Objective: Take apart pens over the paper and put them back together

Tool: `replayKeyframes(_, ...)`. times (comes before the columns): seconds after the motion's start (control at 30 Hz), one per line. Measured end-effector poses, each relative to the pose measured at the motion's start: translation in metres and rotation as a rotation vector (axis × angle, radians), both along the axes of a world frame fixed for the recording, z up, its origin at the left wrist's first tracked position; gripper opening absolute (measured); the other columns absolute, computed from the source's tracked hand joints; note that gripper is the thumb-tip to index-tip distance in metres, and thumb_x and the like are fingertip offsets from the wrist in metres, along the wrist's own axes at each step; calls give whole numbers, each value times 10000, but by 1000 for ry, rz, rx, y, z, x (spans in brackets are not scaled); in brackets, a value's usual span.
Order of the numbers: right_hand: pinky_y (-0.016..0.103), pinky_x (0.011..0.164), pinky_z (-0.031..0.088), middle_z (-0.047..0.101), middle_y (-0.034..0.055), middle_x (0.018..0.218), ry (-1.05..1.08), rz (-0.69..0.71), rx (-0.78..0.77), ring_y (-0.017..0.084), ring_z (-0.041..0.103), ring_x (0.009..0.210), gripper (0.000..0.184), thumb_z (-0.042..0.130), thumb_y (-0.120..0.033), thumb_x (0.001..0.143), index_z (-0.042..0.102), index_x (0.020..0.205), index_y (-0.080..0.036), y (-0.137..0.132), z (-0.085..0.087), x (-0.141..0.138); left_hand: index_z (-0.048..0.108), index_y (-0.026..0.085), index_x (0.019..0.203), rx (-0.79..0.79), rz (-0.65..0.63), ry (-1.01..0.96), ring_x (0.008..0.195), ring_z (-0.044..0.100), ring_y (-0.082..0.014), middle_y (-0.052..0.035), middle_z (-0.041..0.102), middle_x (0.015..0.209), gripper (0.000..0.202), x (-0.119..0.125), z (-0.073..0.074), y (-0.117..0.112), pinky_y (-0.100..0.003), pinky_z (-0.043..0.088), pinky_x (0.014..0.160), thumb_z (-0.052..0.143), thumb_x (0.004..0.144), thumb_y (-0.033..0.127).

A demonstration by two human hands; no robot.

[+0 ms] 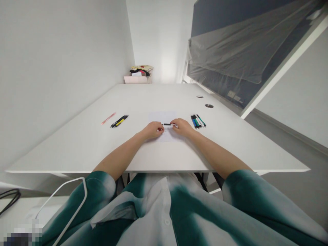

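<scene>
Over a sheet of white paper (pixel 164 136) on the table, a pen with a black grip (pixel 167 124) lies level between my two hands. My right hand (pixel 182 127) is closed around the pen's pale right-hand end. At its other end, the thin tip reaches the fingers of my left hand (pixel 153 130), which are curled in a pinch. Something small and dark red shows among those left fingers, too small to name. Whether the left fingers grip the pen tip or only touch it, I cannot tell.
On the left lie a pink pen (pixel 108 118) and a group of black and yellow pens (pixel 119 121). Several blue, white and green pens (pixel 198 121) lie right of the paper. A filled box (pixel 135 79) stands at the far end; round metal fittings (pixel 209 106) sit along the right edge.
</scene>
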State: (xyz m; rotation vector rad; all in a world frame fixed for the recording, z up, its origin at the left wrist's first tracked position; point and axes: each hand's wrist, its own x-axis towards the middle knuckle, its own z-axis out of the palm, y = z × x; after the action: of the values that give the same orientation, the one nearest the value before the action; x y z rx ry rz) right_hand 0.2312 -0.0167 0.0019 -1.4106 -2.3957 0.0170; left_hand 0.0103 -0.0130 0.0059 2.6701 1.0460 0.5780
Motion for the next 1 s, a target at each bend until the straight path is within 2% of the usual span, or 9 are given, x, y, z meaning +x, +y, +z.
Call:
replayKeyframes(0.3,309,893,443,719,100,1106,-44,-26,-17,242,610,1041,340,521,-143,832,711,1112,-170,2,6,7,749,167,821,16,17,33,773,628,-185,-60,681,798,175,-9,1,6,-304,492,802,584,789,213)
replayKeyframes(0.57,303,887,457,700,130,1095,-13,-247,-23,248,634,1010,311,531,-156,853,723,1098,-162,9,10,32,746,178,801,-8,125,21,746,621,-167,-52,691,807,161,-27,4,16,-299,484,802,592,763,205)
replayKeyframes(0.83,289,945,452,689,110,1140,38,-110,-10,201,630,1030,397,498,-72,836,678,1182,-147,16,-12,1,760,189,818,-48,65,36,766,634,-176,-45,709,814,181,-11,2,6,-287,498,801,592,758,223)
replayKeyframes(1.0,291,946,445,713,88,1119,55,-66,-17,198,629,1046,331,503,-91,849,710,1096,-169,18,-20,-5,759,191,828,-57,38,10,762,634,-165,-31,710,800,179,-5,-3,5,-271,496,791,596,757,215)
